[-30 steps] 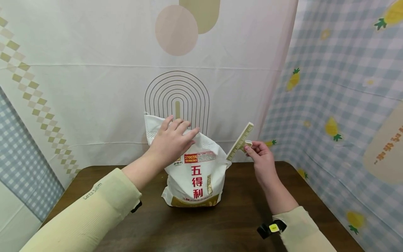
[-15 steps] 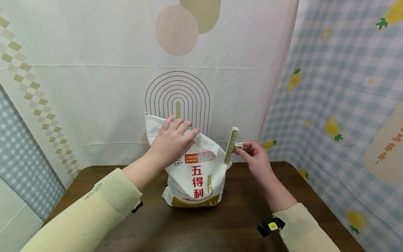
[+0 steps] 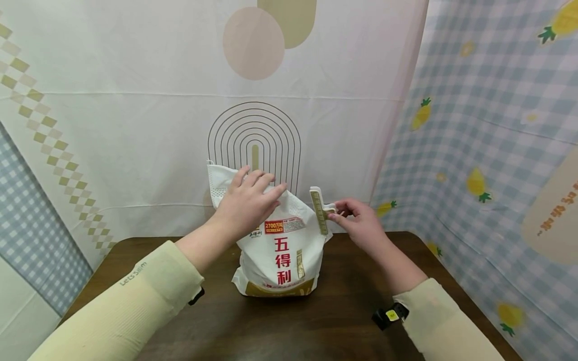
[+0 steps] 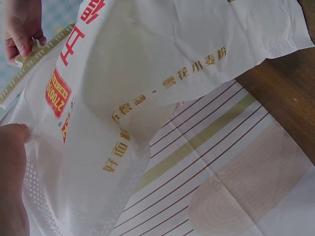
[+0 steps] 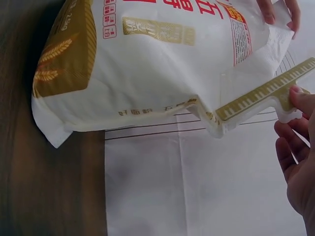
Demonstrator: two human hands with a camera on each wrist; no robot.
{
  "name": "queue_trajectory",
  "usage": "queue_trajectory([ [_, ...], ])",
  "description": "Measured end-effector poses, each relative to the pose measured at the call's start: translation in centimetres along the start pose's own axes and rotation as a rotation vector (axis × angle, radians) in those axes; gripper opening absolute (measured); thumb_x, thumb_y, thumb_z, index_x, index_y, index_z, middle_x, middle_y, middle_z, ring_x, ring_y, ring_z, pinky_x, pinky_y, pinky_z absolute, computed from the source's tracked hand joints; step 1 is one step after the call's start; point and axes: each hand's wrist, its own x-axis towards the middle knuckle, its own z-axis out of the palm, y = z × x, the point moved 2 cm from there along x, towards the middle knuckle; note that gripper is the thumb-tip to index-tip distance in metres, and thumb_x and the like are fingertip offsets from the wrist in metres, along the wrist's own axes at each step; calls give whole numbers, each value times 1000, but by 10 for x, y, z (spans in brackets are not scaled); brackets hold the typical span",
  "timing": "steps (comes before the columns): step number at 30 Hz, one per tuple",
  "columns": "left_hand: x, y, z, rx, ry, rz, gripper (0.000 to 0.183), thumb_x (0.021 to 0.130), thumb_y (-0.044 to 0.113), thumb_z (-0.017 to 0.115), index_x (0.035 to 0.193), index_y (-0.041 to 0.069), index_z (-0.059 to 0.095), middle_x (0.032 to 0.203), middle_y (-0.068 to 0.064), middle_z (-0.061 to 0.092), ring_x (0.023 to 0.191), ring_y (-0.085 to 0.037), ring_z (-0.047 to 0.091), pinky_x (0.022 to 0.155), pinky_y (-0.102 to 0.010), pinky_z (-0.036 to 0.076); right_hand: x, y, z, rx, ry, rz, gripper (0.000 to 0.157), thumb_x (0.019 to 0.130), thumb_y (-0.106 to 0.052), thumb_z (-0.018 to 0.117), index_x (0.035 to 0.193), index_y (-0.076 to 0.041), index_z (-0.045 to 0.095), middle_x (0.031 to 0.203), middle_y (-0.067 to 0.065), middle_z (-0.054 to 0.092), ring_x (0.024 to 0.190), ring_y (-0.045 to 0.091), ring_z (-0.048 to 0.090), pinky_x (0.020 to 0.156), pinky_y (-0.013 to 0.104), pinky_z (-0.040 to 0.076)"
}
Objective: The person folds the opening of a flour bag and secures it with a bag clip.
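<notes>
The white flour bag (image 3: 291, 250) stands on the dark wooden bench (image 3: 271, 328). We pinch its slanting upper edge in our left grip (image 3: 249, 198); our right grip (image 3: 354, 216) pinches the clip (image 3: 319, 213) by its handle, the clip's lower end at the bag's right corner. For even closure, we should flatten the edge and align the clip along it. A white patterned cloth (image 3: 135, 150) hangs behind; blue gingham (image 3: 451, 165) hangs right.

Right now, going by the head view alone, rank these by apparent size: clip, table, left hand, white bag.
Largest to smallest:
1. Table, partly covered
2. White bag, partly behind the hand
3. Left hand
4. Clip, narrow and plainly smallest
</notes>
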Motion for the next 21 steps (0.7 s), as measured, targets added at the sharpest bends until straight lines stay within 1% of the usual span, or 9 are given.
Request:
queue_trajectory([
  [5, 0, 0, 0, -1, 3, 1, 38, 97, 34, 63, 132, 22, 63, 131, -11, 60, 123, -34, 51, 113, -54, 26, 3, -7, 2, -56, -52, -46, 19, 90, -21, 75, 105, -11, 69, 90, 2, 67, 85, 19, 60, 62, 33, 49],
  [10, 0, 1, 0, -5, 16, 0, 36, 97, 35, 63, 130, 21, 64, 130, -11, 60, 123, -34, 51, 112, -55, 27, 4, -15, 4, -94, -91, -71, 16, 91, -19, 74, 104, -11, 69, 92, 2, 67, 86, 19, 60, 66, 37, 50],
  [16, 1, 2, 0, -28, 54, -13, 31, 98, 36, 61, 124, 20, 67, 128, -10, 62, 122, -33, 52, 113, -54, 26, 6, -18, 5, -122, -99, -109, 13, 90, -16, 75, 101, -12, 69, 91, 0, 66, 85, 18, 59, 68, 37, 50],
  [21, 2, 3, 0, -52, 60, -27, 29, 98, 35, 61, 121, 20, 69, 129, -10, 62, 122, -33, 51, 113, -53, 25, 5, -21, 5, -140, -103, -124, 13, 89, -15, 75, 100, -12, 69, 90, -1, 67, 85, 18, 59, 68, 36, 49],
])
